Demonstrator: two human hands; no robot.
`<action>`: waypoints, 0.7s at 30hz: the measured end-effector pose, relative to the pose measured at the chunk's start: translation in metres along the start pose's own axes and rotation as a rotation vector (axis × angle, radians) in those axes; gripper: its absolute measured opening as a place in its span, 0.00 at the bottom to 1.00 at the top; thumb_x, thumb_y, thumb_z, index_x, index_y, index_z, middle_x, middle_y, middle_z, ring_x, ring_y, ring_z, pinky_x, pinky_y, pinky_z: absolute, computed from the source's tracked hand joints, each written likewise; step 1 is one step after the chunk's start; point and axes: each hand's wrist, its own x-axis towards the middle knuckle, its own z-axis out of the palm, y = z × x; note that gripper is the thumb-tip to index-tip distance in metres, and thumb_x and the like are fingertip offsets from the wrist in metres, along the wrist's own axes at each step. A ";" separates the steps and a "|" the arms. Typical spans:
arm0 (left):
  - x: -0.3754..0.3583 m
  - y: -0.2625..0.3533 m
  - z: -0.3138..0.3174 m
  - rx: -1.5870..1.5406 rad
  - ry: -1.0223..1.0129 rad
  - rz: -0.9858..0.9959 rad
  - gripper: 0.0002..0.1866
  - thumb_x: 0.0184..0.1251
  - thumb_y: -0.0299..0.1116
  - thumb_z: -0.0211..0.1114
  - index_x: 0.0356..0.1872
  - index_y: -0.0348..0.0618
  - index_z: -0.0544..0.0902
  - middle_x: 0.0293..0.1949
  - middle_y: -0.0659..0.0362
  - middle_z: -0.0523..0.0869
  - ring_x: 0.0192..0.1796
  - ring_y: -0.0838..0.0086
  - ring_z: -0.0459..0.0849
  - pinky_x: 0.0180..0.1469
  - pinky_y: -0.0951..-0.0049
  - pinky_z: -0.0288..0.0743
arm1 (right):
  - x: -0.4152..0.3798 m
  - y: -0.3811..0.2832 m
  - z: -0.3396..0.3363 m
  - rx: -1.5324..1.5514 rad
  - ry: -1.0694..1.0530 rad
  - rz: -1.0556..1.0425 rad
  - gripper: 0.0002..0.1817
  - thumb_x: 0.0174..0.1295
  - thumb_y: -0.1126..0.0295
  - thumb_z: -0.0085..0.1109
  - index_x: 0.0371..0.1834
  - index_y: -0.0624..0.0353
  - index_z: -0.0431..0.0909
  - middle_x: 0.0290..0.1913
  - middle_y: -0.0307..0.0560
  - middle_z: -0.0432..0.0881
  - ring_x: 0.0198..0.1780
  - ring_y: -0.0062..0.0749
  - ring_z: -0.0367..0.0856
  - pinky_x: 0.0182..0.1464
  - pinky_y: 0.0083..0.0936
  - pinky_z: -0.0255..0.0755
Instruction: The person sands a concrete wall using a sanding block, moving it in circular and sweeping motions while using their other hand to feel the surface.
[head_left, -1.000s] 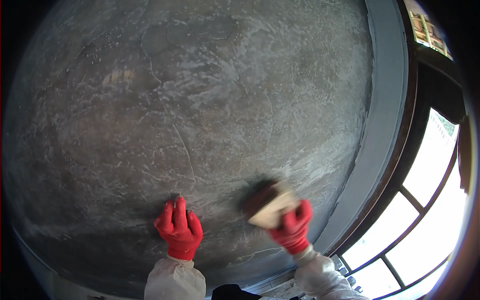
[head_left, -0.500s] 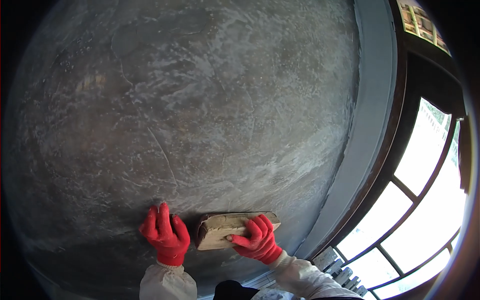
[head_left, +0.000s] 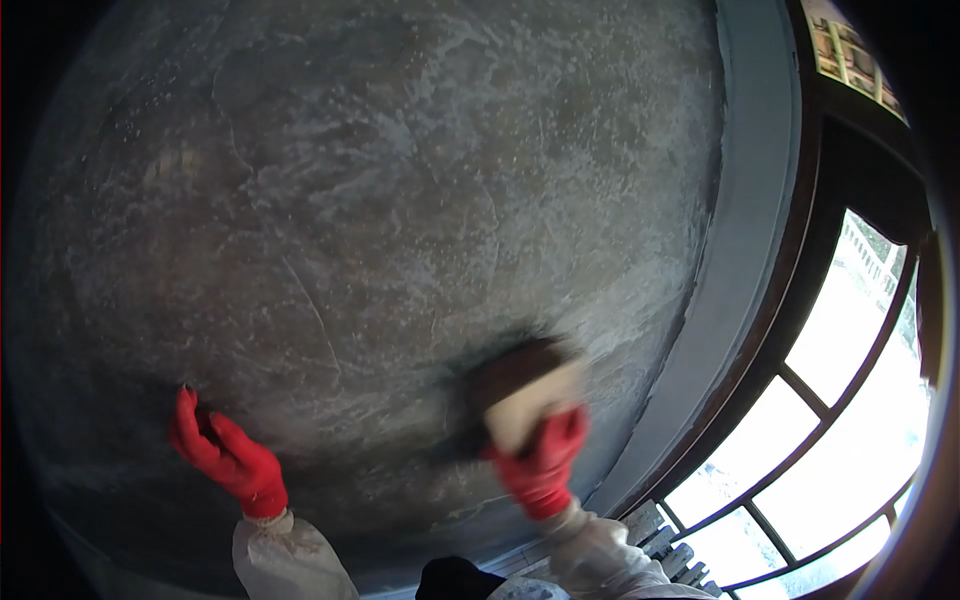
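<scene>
My right hand [head_left: 543, 462], in a red glove, grips a sanding block [head_left: 522, 402] with a pale face and a dark side. Motion smears both the block and this hand, close against the mottled grey wall [head_left: 350, 220]. To the left, my left hand [head_left: 235, 458] wears a matching red glove and holds nothing. Its fingers are loosely bent and apart, with the fingertips right at the wall surface. Pale streaks, specks and a thin curved crack line mark the wall above both hands.
A grey painted border strip [head_left: 752, 200] runs down the wall's right side. Beyond it stands a dark wooden frame [head_left: 800, 375] with bright glass panes. Grey blocky objects [head_left: 660, 540] sit low at the right, and a dark rounded shape [head_left: 455, 578] shows at the bottom edge.
The sanding block has turned to a steeper tilt and moved up and right with my right hand. My left hand has shifted left along the wall.
</scene>
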 end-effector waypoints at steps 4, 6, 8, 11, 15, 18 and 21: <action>0.003 -0.016 -0.014 -0.081 -0.003 -0.054 0.21 0.75 0.29 0.51 0.66 0.37 0.72 0.62 0.49 0.72 0.59 0.62 0.75 0.59 0.64 0.70 | 0.017 -0.034 0.001 0.232 -0.263 -0.508 0.35 0.39 0.64 0.76 0.56 0.38 0.75 0.46 0.54 0.72 0.41 0.47 0.76 0.38 0.42 0.72; 0.009 -0.029 -0.027 -0.053 0.065 -0.148 0.21 0.75 0.31 0.50 0.66 0.37 0.72 0.62 0.50 0.72 0.59 0.63 0.74 0.59 0.64 0.69 | 0.036 -0.008 -0.006 0.103 -0.028 -0.376 0.34 0.40 0.63 0.76 0.56 0.42 0.74 0.43 0.56 0.73 0.37 0.48 0.75 0.32 0.40 0.68; 0.010 -0.046 -0.034 0.011 0.109 -0.168 0.21 0.75 0.32 0.50 0.66 0.37 0.72 0.62 0.50 0.72 0.60 0.62 0.74 0.59 0.63 0.69 | 0.049 0.034 -0.019 -0.034 0.021 -0.090 0.50 0.40 0.61 0.76 0.72 0.52 0.63 0.55 0.67 0.68 0.50 0.64 0.73 0.46 0.52 0.70; 0.006 -0.053 -0.035 0.141 0.135 -0.153 0.21 0.75 0.33 0.51 0.66 0.37 0.73 0.61 0.49 0.73 0.60 0.59 0.74 0.60 0.61 0.68 | 0.072 0.115 -0.023 -0.019 0.274 0.465 0.49 0.56 0.61 0.68 0.78 0.65 0.52 0.75 0.66 0.57 0.74 0.53 0.58 0.73 0.41 0.54; 0.005 -0.050 -0.032 0.197 0.136 -0.133 0.22 0.75 0.34 0.51 0.65 0.38 0.73 0.60 0.47 0.73 0.59 0.56 0.73 0.60 0.60 0.68 | 0.119 0.092 -0.041 0.350 0.417 0.877 0.46 0.62 0.60 0.65 0.79 0.62 0.51 0.74 0.63 0.60 0.72 0.48 0.63 0.72 0.34 0.56; 0.006 -0.051 -0.031 0.208 0.133 -0.099 0.21 0.75 0.34 0.51 0.66 0.39 0.73 0.59 0.48 0.74 0.59 0.58 0.74 0.59 0.60 0.68 | 0.076 0.054 -0.009 0.012 0.237 0.374 0.51 0.52 0.64 0.70 0.78 0.63 0.51 0.74 0.65 0.57 0.73 0.57 0.58 0.73 0.44 0.55; 0.005 -0.050 -0.029 0.093 0.167 -0.185 0.22 0.72 0.30 0.53 0.65 0.37 0.73 0.58 0.47 0.72 0.56 0.60 0.74 0.56 0.62 0.69 | 0.027 -0.053 0.011 0.092 -0.094 -0.123 0.41 0.44 0.64 0.74 0.67 0.34 0.69 0.47 0.55 0.71 0.48 0.53 0.74 0.46 0.46 0.72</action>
